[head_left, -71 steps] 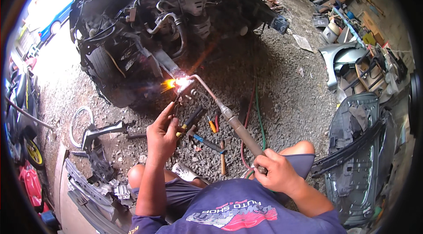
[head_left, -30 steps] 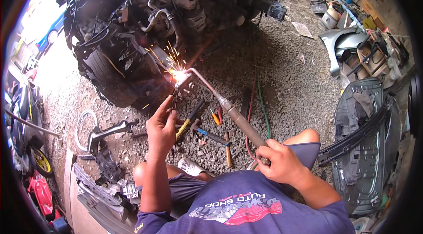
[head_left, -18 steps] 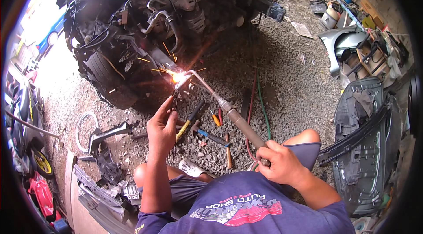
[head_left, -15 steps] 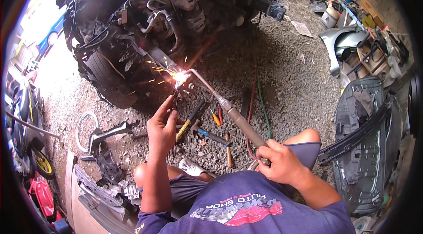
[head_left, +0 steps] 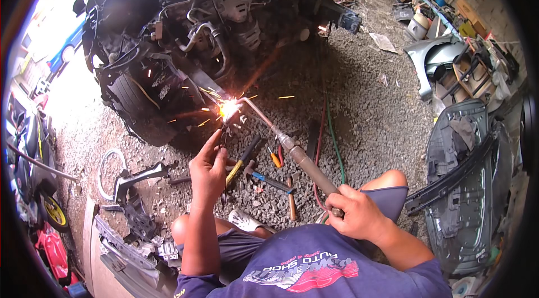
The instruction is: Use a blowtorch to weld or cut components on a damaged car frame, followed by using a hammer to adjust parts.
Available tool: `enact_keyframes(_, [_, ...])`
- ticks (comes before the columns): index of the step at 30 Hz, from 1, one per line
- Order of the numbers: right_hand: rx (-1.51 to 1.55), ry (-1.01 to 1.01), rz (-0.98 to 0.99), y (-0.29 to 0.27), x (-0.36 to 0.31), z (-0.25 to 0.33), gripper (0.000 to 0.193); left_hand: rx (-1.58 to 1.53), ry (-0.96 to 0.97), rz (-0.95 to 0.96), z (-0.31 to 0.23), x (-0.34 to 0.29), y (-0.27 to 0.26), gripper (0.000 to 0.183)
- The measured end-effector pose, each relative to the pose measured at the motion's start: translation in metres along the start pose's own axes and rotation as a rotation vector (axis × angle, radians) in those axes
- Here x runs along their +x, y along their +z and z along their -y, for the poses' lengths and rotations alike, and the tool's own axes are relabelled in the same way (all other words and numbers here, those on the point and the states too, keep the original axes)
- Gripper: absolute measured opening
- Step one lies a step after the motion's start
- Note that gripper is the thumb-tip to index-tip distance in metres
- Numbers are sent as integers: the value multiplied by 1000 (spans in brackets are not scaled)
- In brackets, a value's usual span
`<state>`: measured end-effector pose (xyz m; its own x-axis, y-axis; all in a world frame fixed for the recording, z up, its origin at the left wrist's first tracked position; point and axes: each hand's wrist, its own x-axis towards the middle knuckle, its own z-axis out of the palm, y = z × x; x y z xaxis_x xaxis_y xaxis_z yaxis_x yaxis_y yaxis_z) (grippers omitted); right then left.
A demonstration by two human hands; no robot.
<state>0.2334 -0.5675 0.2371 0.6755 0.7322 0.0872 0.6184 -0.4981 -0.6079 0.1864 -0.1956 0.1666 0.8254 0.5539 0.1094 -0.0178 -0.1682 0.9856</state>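
Note:
My right hand (head_left: 355,211) is wrapped around the handle of a gas welding torch (head_left: 307,166), whose bent copper tip points left toward the car. A bright flame (head_left: 228,109) burns at that tip, throwing sparks against the end of a metal rail (head_left: 205,81) under the stripped car front (head_left: 224,23). Just below the flame, my left hand (head_left: 208,173) pinches thin dark wire (head_left: 223,138), its upper end reaching up into the glare. Glare hides the exact spot where wire, flame and metal meet.
On the gravel lie a yellow-handled hammer (head_left: 241,160), a blue-handled hammer (head_left: 272,181), and an orange screwdriver (head_left: 275,158). Red and green hoses (head_left: 335,135) run behind the torch. Removed body panels (head_left: 460,186) lie at right; metal parts (head_left: 135,202) lie at left.
The flame stays at nearly the same spot while the sparks fly in a different pattern. Both hands keep their grips, and the left hand sits slightly lower in the picture.

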Motion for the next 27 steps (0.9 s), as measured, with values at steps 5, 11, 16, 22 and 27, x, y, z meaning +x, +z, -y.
enact_keyframes(5, [10,-5,-9,1,1,-1,15,4,-52,-26,-12,2,4,48])
enact_keyframes(11, [3,9,-6,-2,2,2,16,27,-15,-32,-7,2,2,49])
enact_keyframes(16, [4,1,-6,0,-1,-1,17,25,-15,1,-2,3,2,48])
enact_keyframes(22, [5,0,-24,0,-1,-1,16,9,-33,-2,-3,3,3,47])
enact_keyframes(27, [-15,4,1,-1,0,2,16,28,-16,-17,-3,3,2,48])
